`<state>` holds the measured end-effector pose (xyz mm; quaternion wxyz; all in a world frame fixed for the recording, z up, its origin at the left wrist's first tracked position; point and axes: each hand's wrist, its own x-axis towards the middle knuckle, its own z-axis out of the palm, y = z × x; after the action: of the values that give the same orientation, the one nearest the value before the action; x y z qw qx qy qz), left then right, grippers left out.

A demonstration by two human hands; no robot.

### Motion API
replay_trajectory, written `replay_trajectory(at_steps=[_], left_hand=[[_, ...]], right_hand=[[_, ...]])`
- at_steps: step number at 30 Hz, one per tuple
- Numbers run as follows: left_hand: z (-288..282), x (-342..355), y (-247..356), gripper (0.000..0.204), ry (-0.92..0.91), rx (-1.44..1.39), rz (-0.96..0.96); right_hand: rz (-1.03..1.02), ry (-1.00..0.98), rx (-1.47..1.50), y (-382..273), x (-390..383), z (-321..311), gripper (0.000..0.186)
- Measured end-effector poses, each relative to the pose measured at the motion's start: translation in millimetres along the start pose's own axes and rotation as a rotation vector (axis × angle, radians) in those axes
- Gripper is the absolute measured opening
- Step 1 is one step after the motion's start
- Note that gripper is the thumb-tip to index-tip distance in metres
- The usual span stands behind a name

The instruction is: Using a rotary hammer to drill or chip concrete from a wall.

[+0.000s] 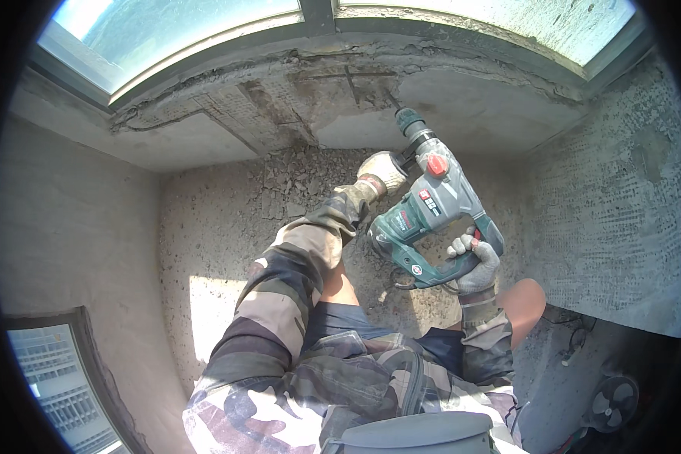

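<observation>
A green and grey rotary hammer drill point(440, 198) with a red dial is held up in front of me, its bit pointing at the broken wall point(340, 87) below the window. My left hand point(384, 171), in a whitish work glove, is closed round the side handle near the drill's front. On the rear handle, by the red trigger, my gloved right hand point(477, 261) is wrapped. The bit's tip is at the chipped plaster beside a cross of exposed dark bars; whether it touches I cannot tell.
Rubble point(295, 181) lies heaped at the wall's foot. Windows point(181, 38) run above it, and another window point(68, 386) is at lower left. Rough plaster covers the right wall point(613, 189). A small fan point(611, 402) and a cable point(576, 340) are at lower right.
</observation>
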<state>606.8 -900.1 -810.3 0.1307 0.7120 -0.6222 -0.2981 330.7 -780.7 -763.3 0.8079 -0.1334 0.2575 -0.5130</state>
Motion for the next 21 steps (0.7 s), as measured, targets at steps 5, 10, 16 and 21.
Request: replay_trajectory(at_steps=[5,10,16,21], left_hand=[[-12.1,-5.1,2.2,0.036,-0.002,-0.023,-0.092],[-22.3,-9.9,6.3,0.033,-0.014,0.017,-0.128],[-26.0,-12.0,3.0,0.033,0.002,0.03,-0.127],[-25.1,-6.7,4.4,0.033,-0.069,0.022,-0.137]], right_hand=[[0.013,-0.038,0.04,1.0,6.1,-10.1,0.035],[0.05,-0.001,0.094,4.6,10.4,-13.2,0.04],[0.058,-0.048,0.177,12.2,14.9,-28.3,0.037],[0.041,-0.024,0.171,11.8,17.9,-31.2,0.033]])
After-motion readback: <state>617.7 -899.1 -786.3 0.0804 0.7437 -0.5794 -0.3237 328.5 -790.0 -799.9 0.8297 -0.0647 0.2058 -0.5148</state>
